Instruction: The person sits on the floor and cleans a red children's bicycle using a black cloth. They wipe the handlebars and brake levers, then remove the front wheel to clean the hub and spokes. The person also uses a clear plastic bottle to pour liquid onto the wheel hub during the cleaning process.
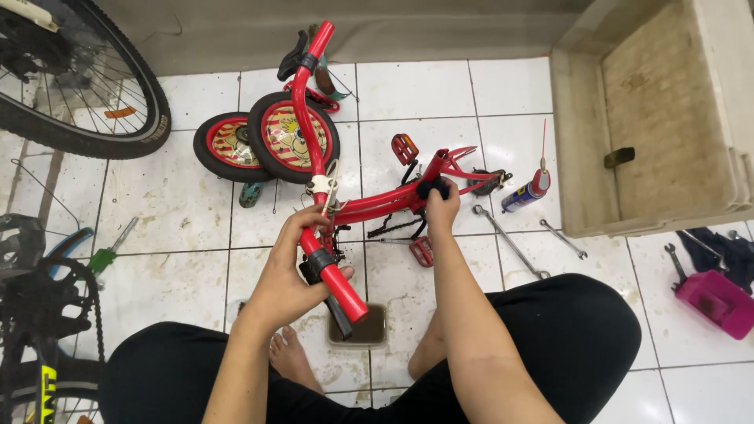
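Item 1: small red bicycle [377, 206], lying on the white tiles under both my grips, its 2 wheels beyond my left hand. Item 2: red handlebar [339, 284], my left hand [292, 271] wrapped tight around it. Item 3: spray can [525, 195], right of my right hand. Item 4: black rag [432, 188], pinched by my right hand [444, 210] against the frame.

Bicycle repair spot, tiled floor [181, 212]: wrenches [509, 242], spray can [526, 192], big bike wheel [78, 78], pink parts tub [716, 302].
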